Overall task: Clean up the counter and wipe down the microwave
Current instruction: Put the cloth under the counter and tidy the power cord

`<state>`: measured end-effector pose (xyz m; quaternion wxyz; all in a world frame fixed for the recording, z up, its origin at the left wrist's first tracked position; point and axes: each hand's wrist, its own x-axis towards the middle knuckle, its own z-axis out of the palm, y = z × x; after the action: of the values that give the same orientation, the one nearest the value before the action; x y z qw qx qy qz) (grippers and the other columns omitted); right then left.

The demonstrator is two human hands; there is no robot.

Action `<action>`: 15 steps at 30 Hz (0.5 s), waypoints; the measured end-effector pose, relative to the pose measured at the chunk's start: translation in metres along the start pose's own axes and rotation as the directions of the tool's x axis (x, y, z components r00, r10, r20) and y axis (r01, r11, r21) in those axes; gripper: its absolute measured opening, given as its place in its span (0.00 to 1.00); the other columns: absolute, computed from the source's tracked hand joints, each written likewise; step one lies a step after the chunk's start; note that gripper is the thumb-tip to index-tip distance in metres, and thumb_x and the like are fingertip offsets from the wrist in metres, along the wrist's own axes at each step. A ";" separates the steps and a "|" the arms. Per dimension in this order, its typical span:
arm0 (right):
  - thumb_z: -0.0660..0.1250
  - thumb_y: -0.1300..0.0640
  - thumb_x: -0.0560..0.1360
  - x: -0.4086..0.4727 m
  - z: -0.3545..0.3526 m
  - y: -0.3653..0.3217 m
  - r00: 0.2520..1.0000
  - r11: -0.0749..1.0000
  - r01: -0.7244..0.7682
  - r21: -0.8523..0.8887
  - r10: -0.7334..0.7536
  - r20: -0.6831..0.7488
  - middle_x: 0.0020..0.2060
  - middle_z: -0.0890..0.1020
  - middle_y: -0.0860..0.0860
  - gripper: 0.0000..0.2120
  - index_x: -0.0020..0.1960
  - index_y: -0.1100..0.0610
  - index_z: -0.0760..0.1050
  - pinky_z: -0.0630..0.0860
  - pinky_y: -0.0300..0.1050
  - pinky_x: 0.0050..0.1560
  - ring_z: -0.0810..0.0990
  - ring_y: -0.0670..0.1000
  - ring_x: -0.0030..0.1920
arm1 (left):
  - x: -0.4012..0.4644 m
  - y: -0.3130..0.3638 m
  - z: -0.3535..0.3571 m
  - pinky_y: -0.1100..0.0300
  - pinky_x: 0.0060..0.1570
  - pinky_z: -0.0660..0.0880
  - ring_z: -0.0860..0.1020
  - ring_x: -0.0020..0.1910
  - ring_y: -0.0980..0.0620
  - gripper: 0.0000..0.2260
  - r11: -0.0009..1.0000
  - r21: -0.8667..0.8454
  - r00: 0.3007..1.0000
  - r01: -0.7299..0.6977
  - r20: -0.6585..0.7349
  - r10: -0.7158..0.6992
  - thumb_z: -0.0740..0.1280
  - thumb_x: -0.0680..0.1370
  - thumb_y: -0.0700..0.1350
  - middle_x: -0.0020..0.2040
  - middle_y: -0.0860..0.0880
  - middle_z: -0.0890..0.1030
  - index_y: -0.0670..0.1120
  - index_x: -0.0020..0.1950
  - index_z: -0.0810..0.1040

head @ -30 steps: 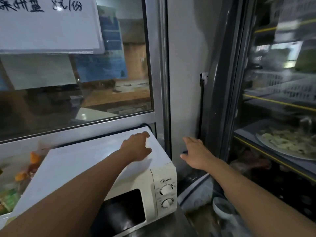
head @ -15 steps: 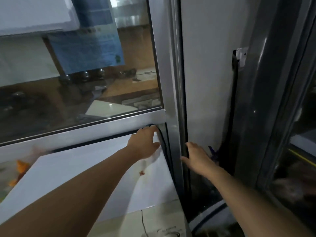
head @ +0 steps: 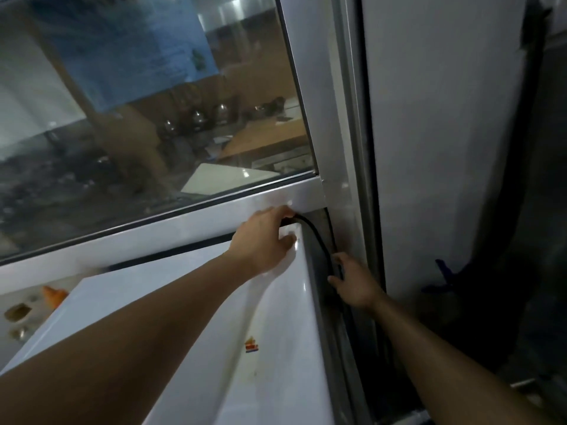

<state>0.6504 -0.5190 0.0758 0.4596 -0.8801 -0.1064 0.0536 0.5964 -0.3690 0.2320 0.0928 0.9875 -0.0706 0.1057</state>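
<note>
Head view looks down on the white top of the microwave [head: 190,326], which sits pushed up against the metal window frame [head: 171,228] with its right side close to a grey upright post [head: 346,148]; the left hand [head: 260,240] lies on the back right corner of the top, thumb on the white surface and fingers curled over the rear edge, right where a black cable [head: 319,240] comes out from behind; the right hand [head: 356,283] reaches into the narrow gap between the microwave's side and the post, touching or next to the cable as it runs down, but whether its fingers pinch the cable or merely rest beside it I cannot tell, as the fingertips are lost in shadow; judging by this, the work is at an early stage; no cloth is in either hand, and the top carries a small orange-red smear [head: 251,345] and some faint brownish marks below it, so the wiping looks not yet done there; the grip on the corner suggests getting at the cable or shifting the microwave out first; bits of orange food [head: 53,296] lie behind the glass at the lower left, and the counter itself is out of sight
</note>
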 end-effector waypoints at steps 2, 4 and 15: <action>0.67 0.62 0.75 0.005 0.009 0.006 1.000 0.998 0.002 0.069 -0.003 0.011 0.64 0.75 0.57 0.23 0.68 0.60 0.66 0.71 0.48 0.64 0.74 0.56 0.62 | 0.001 -0.002 0.002 0.49 0.60 0.72 0.74 0.62 0.47 0.17 1.000 0.014 1.000 -0.003 -0.002 0.003 0.64 0.77 0.46 0.62 0.49 0.77 0.48 0.66 0.71; 0.67 0.62 0.74 0.010 0.016 0.010 1.000 0.994 -0.006 0.113 0.006 0.004 0.62 0.76 0.56 0.22 0.67 0.60 0.67 0.71 0.50 0.64 0.75 0.56 0.60 | 0.001 -0.004 0.004 0.50 0.60 0.72 0.74 0.62 0.47 0.17 1.000 0.020 1.000 0.000 -0.004 0.000 0.64 0.77 0.46 0.62 0.49 0.77 0.49 0.66 0.71; 0.64 0.56 0.77 -0.001 -0.019 0.034 0.983 0.994 -0.069 0.079 0.082 -0.166 0.37 0.79 0.62 0.10 0.41 0.61 0.71 0.75 0.52 0.45 0.78 0.60 0.41 | 0.006 0.006 0.002 0.49 0.60 0.72 0.74 0.62 0.48 0.16 0.999 -0.035 1.000 -0.003 0.001 0.003 0.65 0.77 0.44 0.62 0.48 0.77 0.48 0.65 0.72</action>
<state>0.6573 -0.5531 0.0586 0.4963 -0.8676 -0.0315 -0.0002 0.6013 -0.3763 0.2320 0.1097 0.9857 -0.0738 0.1042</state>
